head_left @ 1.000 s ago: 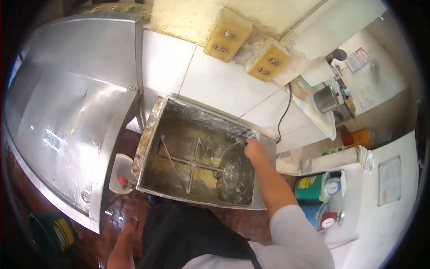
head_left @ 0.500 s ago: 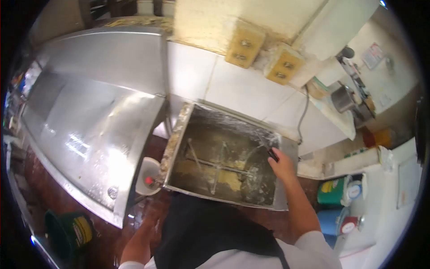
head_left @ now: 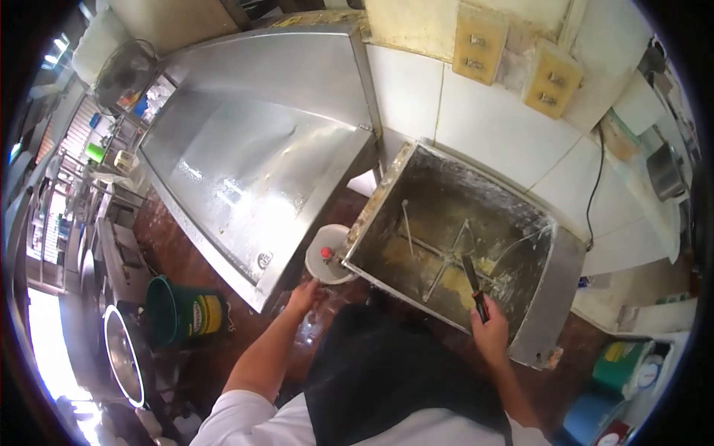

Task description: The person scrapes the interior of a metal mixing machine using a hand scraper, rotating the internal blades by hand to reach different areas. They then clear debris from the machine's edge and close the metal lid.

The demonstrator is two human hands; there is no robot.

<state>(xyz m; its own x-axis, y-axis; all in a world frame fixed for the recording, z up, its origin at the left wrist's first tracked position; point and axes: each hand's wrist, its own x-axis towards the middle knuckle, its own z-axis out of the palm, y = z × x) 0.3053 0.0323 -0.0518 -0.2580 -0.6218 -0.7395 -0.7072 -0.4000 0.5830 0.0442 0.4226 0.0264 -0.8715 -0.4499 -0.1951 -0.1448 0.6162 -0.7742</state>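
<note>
My right hand [head_left: 491,327] grips a flat-bladed tool [head_left: 471,275] by its black and red handle, over the front part of a deep metal tank [head_left: 446,312]. Its blade points away from me into the tank. Metal rods [head_left: 446,256] cross inside over a grimy floor with yellowish patches and whitish residue. At the tank's left front corner, a red knob [head_left: 326,253] shows above a white bucket [head_left: 318,241]. My left hand [head_left: 305,295] is just in front of that bucket, fingers extended, fingertips right at its rim.
A large stainless-steel drain table [head_left: 230,163] stands left of the tank. On the floor beyond my left arm is a green bucket [head_left: 165,312], near a round metal basin [head_left: 123,357]. Yellowed switch boxes [head_left: 480,44] are on the wall. More containers [head_left: 621,364] stand at the lower right.
My right hand has brought the tool from the tank's far right side toward its front. My left hand has risen to the white bucket. The view has swung left.
</note>
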